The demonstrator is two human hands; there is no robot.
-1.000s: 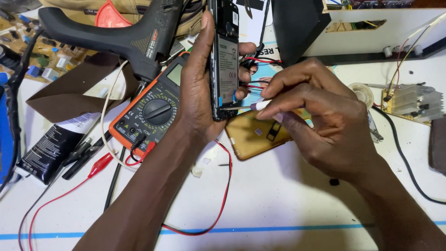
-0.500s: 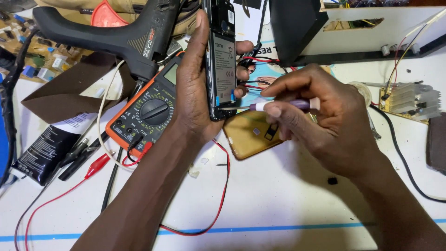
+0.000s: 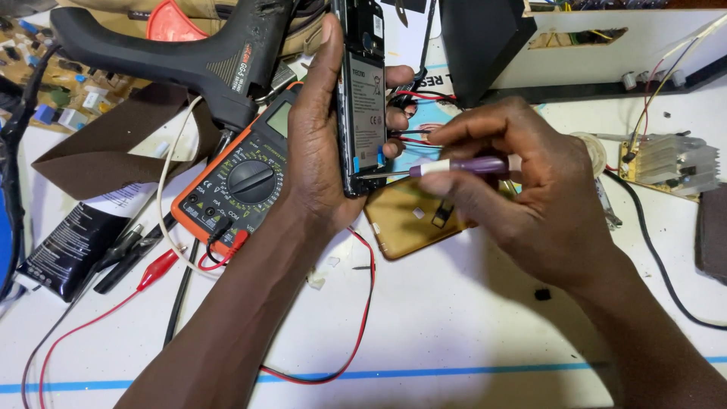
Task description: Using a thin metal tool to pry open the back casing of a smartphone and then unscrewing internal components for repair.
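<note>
Left hand (image 3: 322,155) is gripping an opened phone (image 3: 362,98) on edge, thumb along one side, fingertips curled over the other; I am holding it upright above the white table (image 3: 454,318). Right hand (image 3: 530,201) is pinching a purple-handled screwdriver (image 3: 447,167), its tip touching the phone's lower edge. Just beneath, a gold back cover (image 3: 416,220) is lying flat. Beside the left wrist an orange multimeter (image 3: 238,185) is resting, with a black glue gun (image 3: 174,49) above it.
</note>
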